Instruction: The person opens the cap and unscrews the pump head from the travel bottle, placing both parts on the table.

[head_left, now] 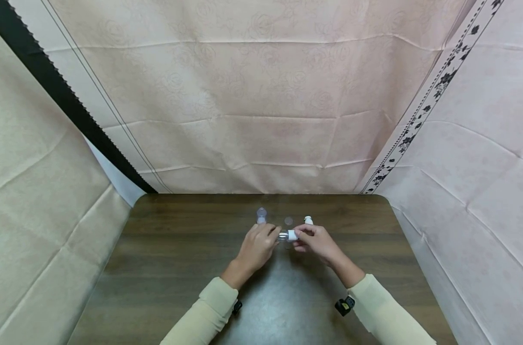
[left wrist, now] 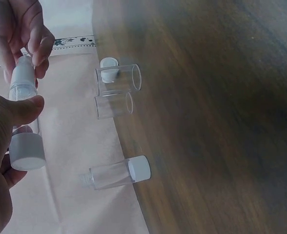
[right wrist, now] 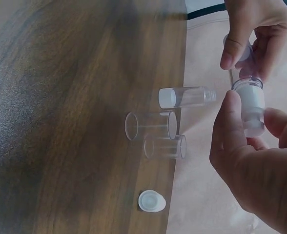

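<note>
My left hand (head_left: 256,245) holds a small clear bottle by its middle; its white base (left wrist: 27,152) shows below the thumb in the left wrist view. At the bottle's other end, my right hand (head_left: 320,245) pinches a white pump top (right wrist: 251,100), which sits against the clear neck. The bottle lies roughly level between the two hands above the table. Whether the pump top is fully seated cannot be told. Nearby on the table is a second clear bottle (left wrist: 115,174) with a white base, its threaded neck uncovered.
Two clear cylindrical covers, a larger one (right wrist: 151,126) and a smaller one (right wrist: 166,147), lie beside the second bottle. Another white pump top (right wrist: 152,201) is past them. The brown wooden table (head_left: 179,268) ends at a hanging pale cloth (head_left: 261,143).
</note>
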The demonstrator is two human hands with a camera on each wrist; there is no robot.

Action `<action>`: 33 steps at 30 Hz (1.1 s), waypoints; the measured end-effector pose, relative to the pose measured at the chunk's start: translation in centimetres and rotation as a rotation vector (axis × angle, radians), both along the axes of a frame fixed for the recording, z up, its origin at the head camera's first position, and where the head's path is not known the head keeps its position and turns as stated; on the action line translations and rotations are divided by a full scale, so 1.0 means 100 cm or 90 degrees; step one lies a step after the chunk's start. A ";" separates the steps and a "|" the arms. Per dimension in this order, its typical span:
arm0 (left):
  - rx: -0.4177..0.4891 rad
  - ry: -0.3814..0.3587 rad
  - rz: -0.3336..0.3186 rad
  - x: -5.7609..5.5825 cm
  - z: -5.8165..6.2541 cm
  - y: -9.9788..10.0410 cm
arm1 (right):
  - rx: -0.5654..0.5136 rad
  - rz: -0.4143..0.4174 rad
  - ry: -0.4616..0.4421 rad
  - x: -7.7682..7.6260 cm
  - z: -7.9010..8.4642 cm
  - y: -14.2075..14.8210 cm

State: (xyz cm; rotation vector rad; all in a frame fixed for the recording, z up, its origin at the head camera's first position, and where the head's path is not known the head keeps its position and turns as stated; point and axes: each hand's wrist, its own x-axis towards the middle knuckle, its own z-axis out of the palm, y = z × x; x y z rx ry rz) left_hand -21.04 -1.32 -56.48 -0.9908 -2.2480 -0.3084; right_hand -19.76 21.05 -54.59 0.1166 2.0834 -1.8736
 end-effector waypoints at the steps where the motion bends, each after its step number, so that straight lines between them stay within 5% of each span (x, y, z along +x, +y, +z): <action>1: 0.002 0.001 -0.001 0.000 0.000 0.000 | 0.000 0.005 0.006 0.000 0.000 0.000; 15: 0.017 -0.021 0.003 0.002 -0.001 -0.001 | 0.052 0.017 0.075 0.004 0.005 0.001; 25: 0.045 -0.080 -0.002 0.006 0.001 -0.001 | 0.120 -0.012 0.144 0.006 0.001 0.000; 33: 0.072 -0.139 0.003 0.010 0.005 0.000 | 0.136 -0.016 0.271 0.011 0.000 -0.003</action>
